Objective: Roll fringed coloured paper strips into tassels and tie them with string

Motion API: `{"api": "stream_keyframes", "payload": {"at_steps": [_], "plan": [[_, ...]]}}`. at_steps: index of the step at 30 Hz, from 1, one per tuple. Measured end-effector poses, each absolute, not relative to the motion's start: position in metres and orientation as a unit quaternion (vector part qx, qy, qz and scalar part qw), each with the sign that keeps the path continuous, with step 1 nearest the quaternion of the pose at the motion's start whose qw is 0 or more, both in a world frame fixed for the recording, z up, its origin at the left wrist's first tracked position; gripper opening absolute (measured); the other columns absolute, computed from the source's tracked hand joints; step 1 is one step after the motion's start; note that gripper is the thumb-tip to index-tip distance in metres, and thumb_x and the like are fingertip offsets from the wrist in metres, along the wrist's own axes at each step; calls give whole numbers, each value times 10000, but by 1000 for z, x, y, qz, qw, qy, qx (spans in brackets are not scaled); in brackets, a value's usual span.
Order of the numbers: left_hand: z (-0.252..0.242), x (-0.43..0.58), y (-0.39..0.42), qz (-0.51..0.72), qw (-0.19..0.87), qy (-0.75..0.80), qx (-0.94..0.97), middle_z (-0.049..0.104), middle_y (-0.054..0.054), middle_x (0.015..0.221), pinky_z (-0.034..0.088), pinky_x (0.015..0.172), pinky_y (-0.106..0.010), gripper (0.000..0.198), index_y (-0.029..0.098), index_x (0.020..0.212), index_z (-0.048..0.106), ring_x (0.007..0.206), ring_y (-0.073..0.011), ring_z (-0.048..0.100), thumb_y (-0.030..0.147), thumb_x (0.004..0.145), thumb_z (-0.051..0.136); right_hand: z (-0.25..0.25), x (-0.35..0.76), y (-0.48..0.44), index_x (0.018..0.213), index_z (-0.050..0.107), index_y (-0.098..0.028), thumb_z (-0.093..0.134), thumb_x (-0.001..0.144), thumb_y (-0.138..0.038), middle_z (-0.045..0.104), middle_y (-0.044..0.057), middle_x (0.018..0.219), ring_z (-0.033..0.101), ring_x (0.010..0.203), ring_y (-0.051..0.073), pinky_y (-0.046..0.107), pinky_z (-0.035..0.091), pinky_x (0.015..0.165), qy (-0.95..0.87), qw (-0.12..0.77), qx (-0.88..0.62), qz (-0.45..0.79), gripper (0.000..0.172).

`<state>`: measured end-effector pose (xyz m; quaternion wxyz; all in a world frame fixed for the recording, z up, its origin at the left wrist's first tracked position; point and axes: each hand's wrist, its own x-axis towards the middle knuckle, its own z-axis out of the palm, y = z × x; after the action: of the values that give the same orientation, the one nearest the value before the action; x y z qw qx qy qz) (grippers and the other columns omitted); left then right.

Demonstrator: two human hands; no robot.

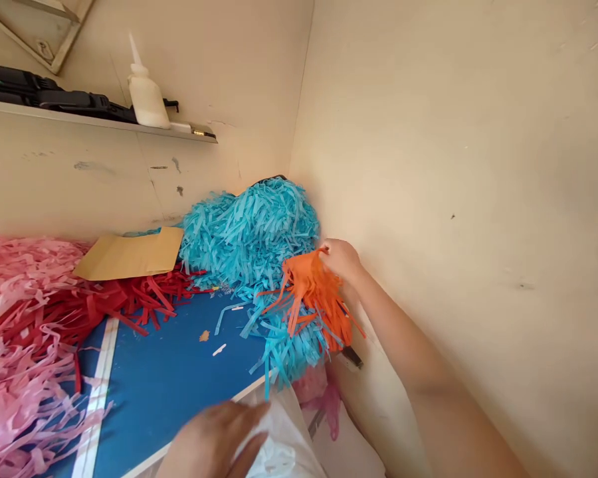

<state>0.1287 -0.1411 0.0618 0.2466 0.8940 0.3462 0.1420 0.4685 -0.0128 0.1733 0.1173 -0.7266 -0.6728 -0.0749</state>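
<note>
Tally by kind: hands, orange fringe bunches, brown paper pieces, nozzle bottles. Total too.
Hands: 2 (left hand, right hand)
Orange fringe bunch: 1
Brown paper piece: 1
Nozzle bottle: 1
Total: 5

My right fingers (330, 245) pinch orange fringe (306, 272), blue fringe (249, 232) heaped just left of them. My left fingers (246, 413), blurred and parted, are by the desk (164, 378), red fringe (134, 302) beyond them.
</note>
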Motion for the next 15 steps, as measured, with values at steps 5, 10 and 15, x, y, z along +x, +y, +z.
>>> {"api": "stream_keyframes", "payload": {"at_steps": [5, 10, 15], "plan": [[121, 174, -100, 467, 110, 389, 786, 613, -121, 1347, 455, 1056, -448, 526, 219, 1407, 475, 1260, -291, 558, 370, 907, 540, 223, 380, -24, 869, 677, -153, 546, 853, -161, 693, 71, 912, 638, 854, 229, 268, 394, 673, -768, 58, -630, -100, 133], [129, 198, -57, 465, 154, 487, 723, 523, -242, 1415, 457, 1020, -471, 815, 66, 1523, 220, 1293, -346, 522, 275, 821, 578, 242, 305, -52, 817, 670, -143, 559, 856, -128, 690, 71, 803, 652, 729, 227, 273, 364, 600, -825, -25, -544, -150, 118], [82, 156, -55, 419, 117, 559, 706, 703, -124, 1208, 505, 911, -416, 555, 185, 1437, 440, 1087, -269, 666, 234, 885, 477, 221, 264, -64, 857, 648, -152, 557, 885, -123, 688, 56, 839, 643, 732, 202, 298, 347, 628, -877, -9, -449, -170, 100]]}}
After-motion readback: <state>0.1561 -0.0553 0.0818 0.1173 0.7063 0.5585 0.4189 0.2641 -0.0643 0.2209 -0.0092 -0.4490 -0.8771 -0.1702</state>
